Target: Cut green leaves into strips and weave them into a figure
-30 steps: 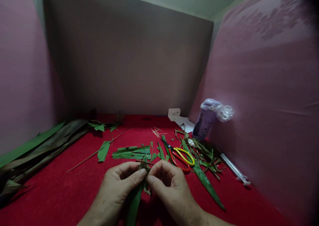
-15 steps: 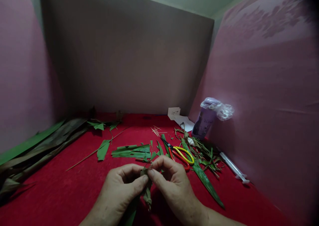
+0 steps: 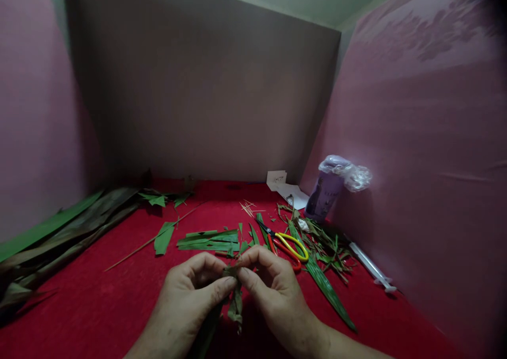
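Observation:
In the head view, my left hand (image 3: 198, 295) pinches a green leaf strip (image 3: 209, 328) that hangs toward me, along with the top of a withered, brownish leaf piece (image 3: 236, 306). My right hand (image 3: 273, 295) is closed at the upper end of the same withered piece, thumb and forefinger together. The tips of both hands nearly meet, and the fingers cover much of the leaf between them. Scissors (image 3: 283, 243) with one yellow and one red handle lie just beyond my right hand. Cut green leaf strips (image 3: 209, 240) lie beyond my left hand.
Long leaves (image 3: 95, 219) lie at left, near a thin stick (image 3: 138, 252). Several toothpicks (image 3: 249, 209) are behind the scissors. At right are a scrap pile (image 3: 328, 248), a long leaf (image 3: 327, 290), a syringe (image 3: 372, 268), a purple cup (image 3: 325, 192) and white paper (image 3: 292, 194).
The withered leaf piece now hangs lower between my hands, and the green strip has swung left and down. Both hands stay pinched close together with small finger shifts.

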Action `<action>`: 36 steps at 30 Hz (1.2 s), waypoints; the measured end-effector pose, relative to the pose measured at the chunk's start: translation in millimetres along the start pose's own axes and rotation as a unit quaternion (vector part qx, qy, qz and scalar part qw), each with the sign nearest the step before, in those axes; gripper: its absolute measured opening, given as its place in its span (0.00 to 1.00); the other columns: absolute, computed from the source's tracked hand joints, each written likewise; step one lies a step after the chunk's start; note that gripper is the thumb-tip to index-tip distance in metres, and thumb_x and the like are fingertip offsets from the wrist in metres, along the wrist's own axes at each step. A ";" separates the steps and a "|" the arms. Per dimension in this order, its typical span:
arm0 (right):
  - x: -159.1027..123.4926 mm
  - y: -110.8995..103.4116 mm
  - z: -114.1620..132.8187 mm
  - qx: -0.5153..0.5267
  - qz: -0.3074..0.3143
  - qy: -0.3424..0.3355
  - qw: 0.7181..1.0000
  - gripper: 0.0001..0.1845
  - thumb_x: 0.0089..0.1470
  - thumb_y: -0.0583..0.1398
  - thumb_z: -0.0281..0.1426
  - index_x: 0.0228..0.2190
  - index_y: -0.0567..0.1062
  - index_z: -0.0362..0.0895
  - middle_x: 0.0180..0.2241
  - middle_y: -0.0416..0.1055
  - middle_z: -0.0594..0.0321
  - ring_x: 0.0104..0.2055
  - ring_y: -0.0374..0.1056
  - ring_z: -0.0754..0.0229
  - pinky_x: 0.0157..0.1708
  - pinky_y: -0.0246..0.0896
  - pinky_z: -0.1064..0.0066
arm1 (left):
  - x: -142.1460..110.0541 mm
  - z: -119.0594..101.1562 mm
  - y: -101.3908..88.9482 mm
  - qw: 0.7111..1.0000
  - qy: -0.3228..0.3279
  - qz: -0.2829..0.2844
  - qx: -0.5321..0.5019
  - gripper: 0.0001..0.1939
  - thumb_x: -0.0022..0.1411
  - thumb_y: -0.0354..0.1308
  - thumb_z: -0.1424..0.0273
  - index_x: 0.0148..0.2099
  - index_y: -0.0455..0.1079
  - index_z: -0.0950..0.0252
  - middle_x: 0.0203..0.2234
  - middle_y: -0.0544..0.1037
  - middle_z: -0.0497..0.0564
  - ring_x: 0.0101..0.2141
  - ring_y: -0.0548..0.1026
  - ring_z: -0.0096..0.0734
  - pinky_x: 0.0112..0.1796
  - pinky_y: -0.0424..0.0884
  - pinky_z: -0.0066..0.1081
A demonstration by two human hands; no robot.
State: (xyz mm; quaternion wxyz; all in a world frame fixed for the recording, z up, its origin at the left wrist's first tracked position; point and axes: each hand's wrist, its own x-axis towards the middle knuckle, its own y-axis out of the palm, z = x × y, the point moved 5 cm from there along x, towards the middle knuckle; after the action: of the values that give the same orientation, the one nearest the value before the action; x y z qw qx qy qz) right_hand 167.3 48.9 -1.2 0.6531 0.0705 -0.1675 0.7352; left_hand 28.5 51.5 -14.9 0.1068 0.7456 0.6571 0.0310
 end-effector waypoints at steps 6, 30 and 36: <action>-2.6 1.8 -2.8 -0.004 0.001 0.011 1.000 0.03 0.54 0.57 0.29 0.28 0.70 0.43 0.27 0.67 0.66 0.28 0.62 0.64 0.29 0.59 0.73 | -4.0 -3.8 1.5 1.000 -0.008 0.009 0.022 0.08 0.43 0.69 0.68 0.24 0.74 0.67 0.17 0.76 0.46 0.19 0.72 0.25 0.23 0.67 0.23; 3.3 0.3 7.4 0.047 0.051 0.021 0.997 0.03 0.51 0.59 0.29 0.30 0.72 0.42 0.28 0.67 0.64 0.28 0.62 0.65 0.28 0.59 0.73 | -7.0 -17.5 5.3 0.998 0.006 0.038 0.057 0.07 0.46 0.67 0.67 0.25 0.78 0.65 0.19 0.79 0.48 0.21 0.73 0.27 0.24 0.67 0.22; 4.4 -2.9 13.4 -0.008 0.048 -0.004 0.999 0.03 0.49 0.58 0.25 0.26 0.72 0.42 0.27 0.67 0.64 0.31 0.63 0.63 0.32 0.59 0.71 | -8.5 -21.5 8.9 0.995 0.025 0.045 0.084 0.03 0.47 0.66 0.70 0.25 0.78 0.64 0.19 0.80 0.47 0.23 0.74 0.27 0.25 0.67 0.21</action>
State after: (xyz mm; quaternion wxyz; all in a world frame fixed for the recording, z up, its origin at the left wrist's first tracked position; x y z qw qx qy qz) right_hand 168.0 48.8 13.2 0.6167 0.0600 -0.1789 0.7642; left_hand 31.9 44.7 8.6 0.0256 0.7796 0.6257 -0.0010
